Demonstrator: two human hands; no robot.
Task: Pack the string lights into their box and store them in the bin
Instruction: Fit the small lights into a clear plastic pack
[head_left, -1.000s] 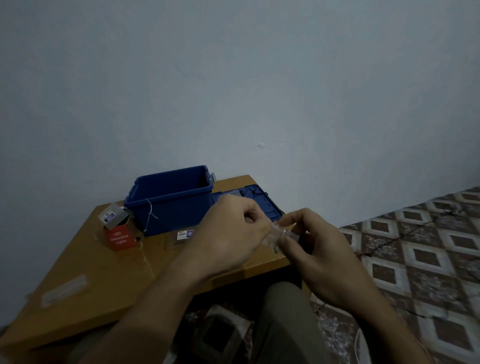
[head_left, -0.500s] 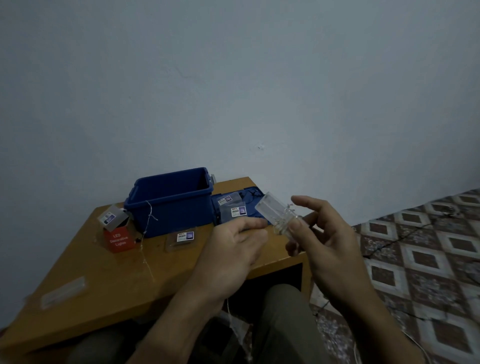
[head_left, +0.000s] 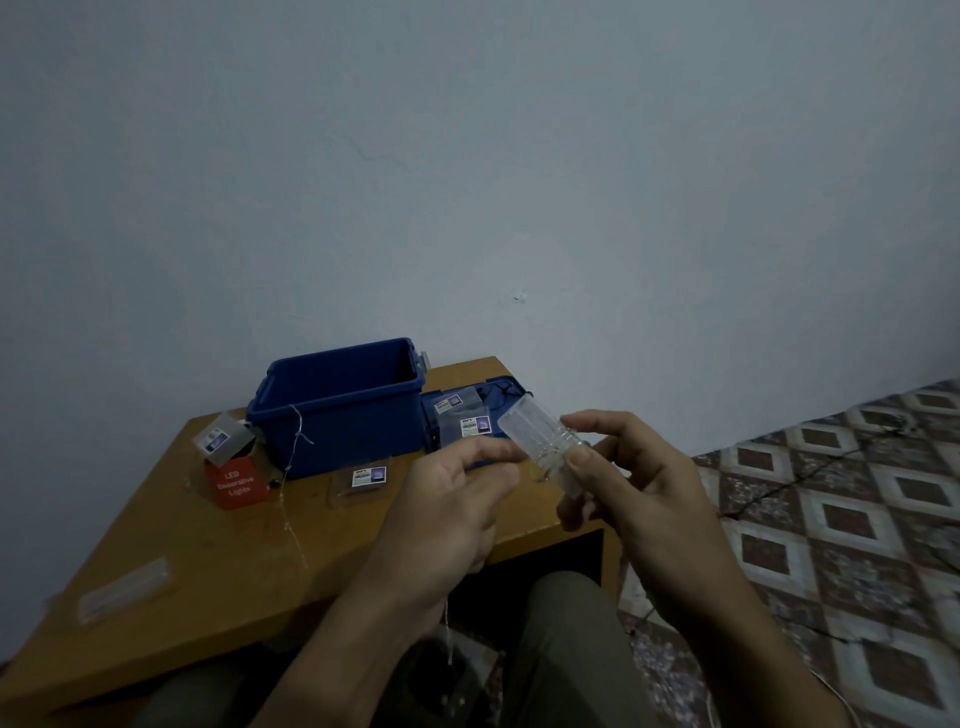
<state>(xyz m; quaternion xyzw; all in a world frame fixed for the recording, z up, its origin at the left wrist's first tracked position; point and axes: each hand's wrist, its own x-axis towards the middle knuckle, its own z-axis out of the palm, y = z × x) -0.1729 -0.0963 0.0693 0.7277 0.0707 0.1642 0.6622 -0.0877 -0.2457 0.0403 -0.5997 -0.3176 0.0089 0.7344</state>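
from my end, the right hand (head_left: 649, 483) grips the clear case (head_left: 545, 441) between thumb and fingertips, tilted up over the near edge of the table (head_left: 182, 571), with what looks like fine light wire wrapped on it. the left hand (head_left: 452, 504) sits just beside the case with its fingers curled; i can't tell whether it pinches the thin wire (head_left: 448, 629) that hangs below it. i judge this to be the winding step, well short of boxing. to do it well i'd hold the case steady in the right hand, feed the strand with light tension through the left, and lay the turns side by side so nothing kinks or snags. the red box (head_left: 236, 483) lies with its flap open left of the blue bin (head_left: 337, 415), with another strand draped over the bin's front wall.
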